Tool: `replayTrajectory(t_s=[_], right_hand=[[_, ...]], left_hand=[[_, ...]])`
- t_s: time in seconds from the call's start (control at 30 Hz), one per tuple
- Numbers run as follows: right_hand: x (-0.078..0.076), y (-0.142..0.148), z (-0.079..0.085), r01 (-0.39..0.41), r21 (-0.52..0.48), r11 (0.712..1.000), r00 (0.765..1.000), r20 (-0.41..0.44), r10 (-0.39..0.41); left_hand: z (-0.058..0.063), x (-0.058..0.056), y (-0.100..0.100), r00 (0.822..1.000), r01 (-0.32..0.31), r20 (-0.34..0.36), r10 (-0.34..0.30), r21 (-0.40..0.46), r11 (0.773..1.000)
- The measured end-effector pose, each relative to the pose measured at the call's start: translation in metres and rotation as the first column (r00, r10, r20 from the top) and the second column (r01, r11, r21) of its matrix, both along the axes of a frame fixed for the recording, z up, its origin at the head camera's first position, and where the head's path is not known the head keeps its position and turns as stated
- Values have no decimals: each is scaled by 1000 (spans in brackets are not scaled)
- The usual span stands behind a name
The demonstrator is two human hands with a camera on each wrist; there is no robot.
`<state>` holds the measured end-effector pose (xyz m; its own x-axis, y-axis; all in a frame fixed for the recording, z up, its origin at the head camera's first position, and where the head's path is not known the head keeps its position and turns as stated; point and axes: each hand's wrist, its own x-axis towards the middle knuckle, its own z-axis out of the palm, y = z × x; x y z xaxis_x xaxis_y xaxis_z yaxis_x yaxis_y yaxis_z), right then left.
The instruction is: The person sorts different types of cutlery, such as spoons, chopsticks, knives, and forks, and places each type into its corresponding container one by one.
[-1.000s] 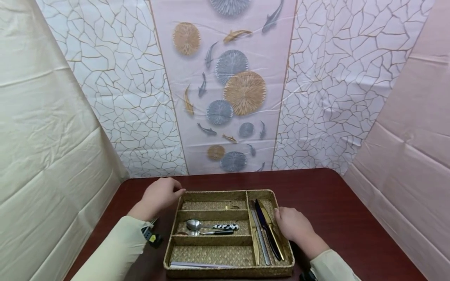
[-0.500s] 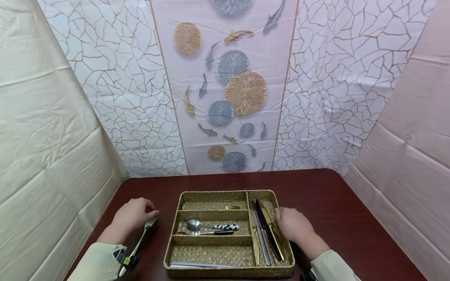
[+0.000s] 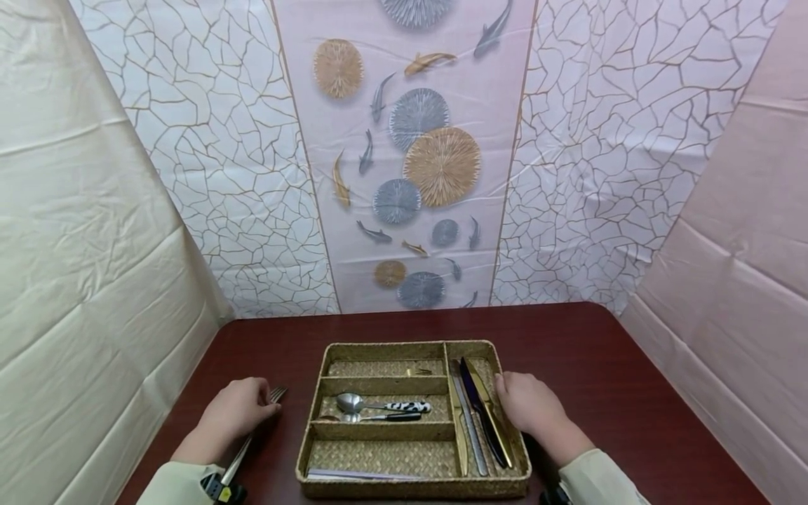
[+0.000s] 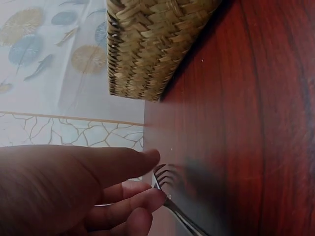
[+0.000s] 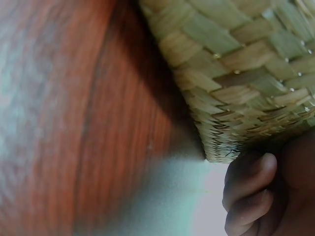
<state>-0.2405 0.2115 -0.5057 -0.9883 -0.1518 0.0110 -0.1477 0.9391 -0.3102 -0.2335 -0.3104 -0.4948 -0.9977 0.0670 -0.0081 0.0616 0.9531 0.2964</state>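
Observation:
My left hand (image 3: 235,412) is low over a silver fork (image 3: 237,459) on the table, left of a woven cutlery tray (image 3: 413,488). In the left wrist view, the thumb and fingers are on either side of the fork's head (image 4: 162,177), with a gap at the thumb; the fingertips are at its neck. My right hand (image 3: 533,407) holds the tray's right rim, its fingers (image 5: 251,182) curled against the woven side. Several knives (image 3: 482,414) lie in the right compartment. Spoons (image 3: 350,402) are in the middle one, and a small gold fork (image 3: 418,372) in the far one.
Pale chopsticks (image 3: 360,475) lie along the front compartment of the tray. The dark red table (image 3: 600,393) extends around it. Patterned cloth (image 3: 416,175) hangs behind, and plain cloth (image 3: 95,280) closes off the sides.
My left hand has moved from the tray's far left corner leftward and toward me, down to the fork. The right hand stays at the tray's rim.

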Motion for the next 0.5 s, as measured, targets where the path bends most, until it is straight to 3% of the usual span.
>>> replayTrajectory(t_s=[0.17,0.5], right_hand=[[0,1,-1,-3,-7,1000,1000,-12,3],[0,1,-1,-1,-1,1000,1000,-13,1]], left_hand=[[-1,4,2,1000,-2,-19,2,8,1000],[-12,13,-13,1000,-15,-24,14,-7,1000]])
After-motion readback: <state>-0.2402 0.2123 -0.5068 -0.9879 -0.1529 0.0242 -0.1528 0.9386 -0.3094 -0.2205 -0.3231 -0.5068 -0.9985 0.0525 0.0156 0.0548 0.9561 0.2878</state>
